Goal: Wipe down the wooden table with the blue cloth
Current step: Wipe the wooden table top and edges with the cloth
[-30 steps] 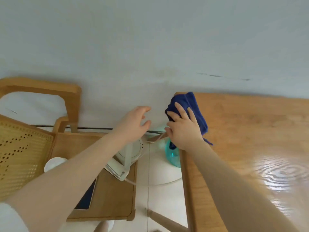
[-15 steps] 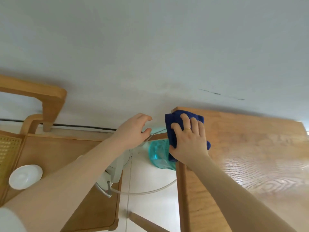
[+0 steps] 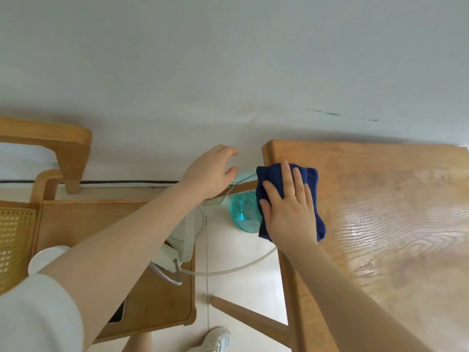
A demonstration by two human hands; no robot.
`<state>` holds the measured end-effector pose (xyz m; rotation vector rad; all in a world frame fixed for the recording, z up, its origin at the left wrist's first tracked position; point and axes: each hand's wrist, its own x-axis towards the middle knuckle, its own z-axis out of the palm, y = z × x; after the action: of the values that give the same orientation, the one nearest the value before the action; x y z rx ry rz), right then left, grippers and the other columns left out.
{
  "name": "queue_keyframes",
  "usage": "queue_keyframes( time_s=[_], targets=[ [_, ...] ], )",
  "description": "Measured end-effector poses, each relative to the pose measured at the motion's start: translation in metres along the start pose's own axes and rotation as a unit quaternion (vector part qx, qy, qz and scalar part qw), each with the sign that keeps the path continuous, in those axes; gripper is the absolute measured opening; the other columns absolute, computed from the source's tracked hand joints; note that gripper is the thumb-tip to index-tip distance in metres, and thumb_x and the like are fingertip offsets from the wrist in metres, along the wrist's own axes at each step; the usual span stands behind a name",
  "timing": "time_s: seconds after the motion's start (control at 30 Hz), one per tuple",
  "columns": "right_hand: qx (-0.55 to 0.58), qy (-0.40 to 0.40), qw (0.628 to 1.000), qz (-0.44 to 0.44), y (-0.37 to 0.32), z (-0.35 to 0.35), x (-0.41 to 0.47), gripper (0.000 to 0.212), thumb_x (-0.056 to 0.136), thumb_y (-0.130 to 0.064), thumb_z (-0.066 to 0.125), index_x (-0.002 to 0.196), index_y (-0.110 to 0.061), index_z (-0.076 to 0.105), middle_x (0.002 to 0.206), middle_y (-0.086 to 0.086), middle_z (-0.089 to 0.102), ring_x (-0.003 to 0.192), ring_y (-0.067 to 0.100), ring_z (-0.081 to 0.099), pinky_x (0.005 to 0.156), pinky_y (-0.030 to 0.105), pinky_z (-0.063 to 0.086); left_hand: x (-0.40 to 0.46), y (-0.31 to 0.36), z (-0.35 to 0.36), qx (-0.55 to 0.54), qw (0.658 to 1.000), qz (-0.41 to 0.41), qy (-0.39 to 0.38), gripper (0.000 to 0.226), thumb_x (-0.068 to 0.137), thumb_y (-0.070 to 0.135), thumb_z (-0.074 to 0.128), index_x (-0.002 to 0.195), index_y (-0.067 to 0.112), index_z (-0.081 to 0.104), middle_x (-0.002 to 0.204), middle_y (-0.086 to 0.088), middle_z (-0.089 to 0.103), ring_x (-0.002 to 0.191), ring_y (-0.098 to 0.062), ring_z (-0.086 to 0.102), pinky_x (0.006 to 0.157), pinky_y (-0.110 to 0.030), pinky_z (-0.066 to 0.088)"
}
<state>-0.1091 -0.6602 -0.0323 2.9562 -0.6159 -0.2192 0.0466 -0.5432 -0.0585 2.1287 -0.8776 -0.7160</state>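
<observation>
Right hand (image 3: 289, 212) lies flat with fingers spread, pressing the blue cloth (image 3: 308, 179) onto the tabletop (image 3: 380, 199) at its far left corner. Compared with a second ago, the cloth has come off the corner edge and inward, flattened under the palm: wiping is judged under way. Left hand (image 3: 210, 174) hovers loosely curled, empty, off the table. Cloth overhangs the left edge above a teal bottle (image 3: 243, 214); open surface extends rightward.

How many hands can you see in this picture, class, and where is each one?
2. The right hand lies flat on the blue cloth at the wooden table's near-left edge. The left hand hangs beside the table, above the floor, holding nothing.
</observation>
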Motion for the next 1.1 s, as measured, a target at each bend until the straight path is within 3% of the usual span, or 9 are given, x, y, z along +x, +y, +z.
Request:
queue_keyframes(
  time_s=[0.1, 0.23, 0.43, 0.63, 0.73, 0.9, 1.0, 1.1],
  targets=[
    [0.031, 0.021, 0.999, 0.030, -0.009, 0.001, 0.039, 0.056, 0.087, -0.014, 0.048, 0.141, -0.016, 0.035, 0.153, 0.017, 0.019, 0.140, 0.037, 0.019, 0.112, 0.050, 0.024, -0.005, -0.006, 0.005, -0.002, 1.000, 0.007, 0.008, 0.041, 0.095, 0.022, 0.046, 0.136, 0.015, 0.044, 0.139, -0.002, 0.045, 0.119, -0.017, 0.050, 0.093, -0.025, 0.037],
    [0.072, 0.009, 0.996, 0.050, -0.010, -0.005, 0.036, 0.077, 0.088, -0.013, 0.053, 0.148, -0.014, 0.004, 0.157, 0.007, 0.009, 0.144, 0.027, 0.009, 0.116, 0.043, 0.016, -0.014, -0.007, 0.011, -0.009, 1.000, 0.006, 0.011, 0.042, 0.095, 0.022, 0.047, 0.136, 0.015, 0.044, 0.140, -0.003, 0.045, 0.117, -0.017, 0.051, 0.091, -0.023, 0.037],
    [0.019, -0.035, 0.996, 0.078, -0.011, 0.007, -0.054, 0.091, 0.072, -0.015, 0.073, 0.144, -0.001, 0.019, 0.151, 0.017, 0.024, 0.138, 0.034, 0.028, 0.109, 0.045, 0.029, -0.018, 0.023, 0.017, -0.029, 0.999, 0.030, -0.020, 0.047, 0.095, 0.021, 0.046, 0.140, 0.012, 0.038, 0.142, -0.005, 0.044, 0.120, -0.019, 0.050, 0.097, -0.029, 0.039],
    [0.075, -0.020, 0.994, 0.071, -0.006, -0.003, 0.009, 0.083, 0.083, -0.017, 0.059, 0.147, -0.005, 0.007, 0.156, 0.012, 0.006, 0.144, 0.028, 0.006, 0.118, 0.039, 0.012, -0.017, 0.027, 0.026, -0.072, 0.997, 0.037, -0.021, 0.044, 0.098, 0.024, 0.043, 0.141, 0.016, 0.036, 0.140, 0.000, 0.046, 0.118, -0.018, 0.052, 0.095, -0.030, 0.042],
    [0.087, -0.026, 0.993, 0.075, -0.004, -0.005, -0.004, 0.085, 0.084, -0.017, 0.058, 0.147, -0.005, 0.002, 0.157, 0.011, 0.002, 0.145, 0.026, 0.002, 0.118, 0.036, 0.009, -0.024, 0.030, 0.032, -0.078, 0.995, 0.058, -0.023, 0.048, 0.098, 0.024, 0.042, 0.144, 0.019, 0.030, 0.144, -0.002, 0.040, 0.122, -0.018, 0.048, 0.099, -0.031, 0.040],
    [0.085, -0.049, 0.990, 0.102, 0.001, 0.008, -0.129, 0.092, 0.075, -0.018, 0.068, 0.146, -0.004, 0.010, 0.153, 0.008, 0.009, 0.142, 0.024, 0.012, 0.112, 0.040, 0.020, -0.036, 0.060, 0.049, -0.020, 0.989, 0.139, -0.052, 0.050, 0.098, 0.025, 0.043, 0.146, 0.020, 0.030, 0.157, -0.001, 0.014, 0.144, -0.017, 0.014, 0.111, -0.020, 0.008],
    [0.076, -0.048, 0.991, 0.094, 0.007, 0.012, -0.168, 0.096, 0.069, -0.018, 0.073, 0.144, -0.004, 0.015, 0.151, 0.007, 0.014, 0.139, 0.025, 0.017, 0.109, 0.042, 0.023, -0.046, 0.074, 0.068, 0.106, 0.971, 0.198, -0.075, 0.044, 0.100, 0.028, 0.037, 0.143, 0.019, 0.037, 0.157, -0.003, 0.016, 0.146, -0.023, 0.004, 0.116, -0.032, 0.006],
    [0.070, -0.022, 0.993, 0.088, 0.007, 0.013, -0.147, 0.090, 0.071, -0.018, 0.071, 0.144, -0.002, 0.020, 0.152, 0.010, 0.017, 0.140, 0.027, 0.019, 0.109, 0.041, 0.019, -0.044, 0.078, 0.071, 0.128, 0.972, 0.190, -0.060, 0.041, 0.101, 0.024, 0.033, 0.140, 0.018, 0.042, 0.156, -0.003, 0.022, 0.146, -0.022, 0.007, 0.116, -0.030, 0.006]
  ],
)
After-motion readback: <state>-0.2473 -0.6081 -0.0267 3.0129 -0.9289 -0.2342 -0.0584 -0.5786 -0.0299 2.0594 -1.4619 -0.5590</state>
